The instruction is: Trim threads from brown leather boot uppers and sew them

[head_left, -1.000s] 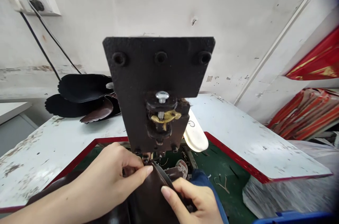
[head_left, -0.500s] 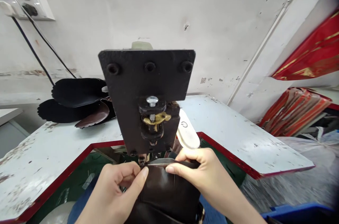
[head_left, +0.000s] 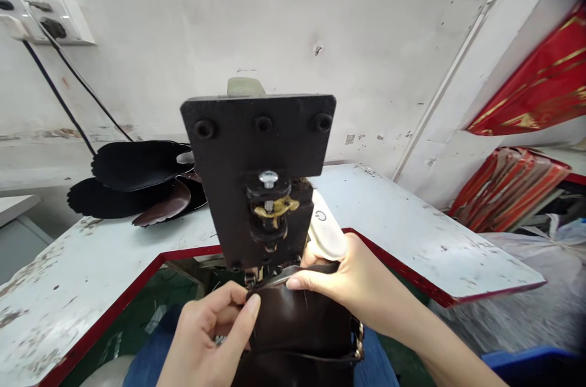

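A dark brown, glossy leather piece [head_left: 302, 321], with gold-coloured metal fittings on its right side, hangs below the machine head [head_left: 238, 155]. My left hand [head_left: 210, 329] pinches its upper edge at the left, thumb in front, close under the small metal parts at the machine's foot. At the right, my right hand [head_left: 350, 280] grips the same edge between thumb and fingers, where a dark strip stands up along it. Some right-hand fingers are hidden behind the leather and the white device [head_left: 327, 228] bearing a power symbol. Whether this is a bag or a boot I cannot tell.
Black and brown scallop-edged pieces [head_left: 132, 166] lie stacked on the worn white table [head_left: 412, 228], left of the machine. Cables run from a wall socket [head_left: 52, 24]. Red-edged sheets [head_left: 503, 188], clear plastic and a blue container [head_left: 533, 364] are at the right.
My right hand has shifted up a little, its fingers now behind the white device. The leather's upper edge tilts more, and its gold fittings show more. The camera view has shifted slightly.
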`<action>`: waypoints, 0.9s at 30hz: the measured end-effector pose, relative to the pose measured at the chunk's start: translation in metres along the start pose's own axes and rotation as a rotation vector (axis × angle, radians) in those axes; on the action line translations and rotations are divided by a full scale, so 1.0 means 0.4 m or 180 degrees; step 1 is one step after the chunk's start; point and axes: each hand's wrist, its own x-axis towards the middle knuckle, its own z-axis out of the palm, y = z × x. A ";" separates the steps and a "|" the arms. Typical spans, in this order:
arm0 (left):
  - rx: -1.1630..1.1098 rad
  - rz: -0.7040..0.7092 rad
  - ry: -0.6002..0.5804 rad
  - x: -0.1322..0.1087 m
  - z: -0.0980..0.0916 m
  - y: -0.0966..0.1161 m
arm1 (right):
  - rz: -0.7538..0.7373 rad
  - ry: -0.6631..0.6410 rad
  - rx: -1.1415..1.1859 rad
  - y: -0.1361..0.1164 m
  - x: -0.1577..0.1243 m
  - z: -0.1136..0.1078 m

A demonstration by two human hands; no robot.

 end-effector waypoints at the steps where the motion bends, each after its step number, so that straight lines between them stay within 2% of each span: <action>1: 0.0045 -0.0028 -0.0017 0.001 0.003 0.008 | -0.0017 0.0022 -0.0065 0.001 -0.002 -0.004; 8: 0.0231 0.0087 0.0046 0.006 0.020 0.027 | 0.0101 -0.0002 -0.0241 0.006 -0.009 -0.014; 14: 0.0352 0.0267 0.0235 -0.002 0.013 0.026 | 0.0459 -0.0041 -0.0217 0.002 -0.003 -0.007; 19: 0.0302 0.0144 0.0305 -0.011 -0.021 -0.001 | 0.0334 -0.0203 0.0198 -0.030 0.010 0.020; 23: 0.0208 0.0114 0.0334 -0.010 -0.064 -0.030 | 0.0438 -0.0235 0.0481 -0.047 0.013 0.058; 27: 0.0089 0.0199 0.0176 -0.001 -0.097 -0.035 | 0.0449 -0.0367 0.0788 -0.041 0.011 0.078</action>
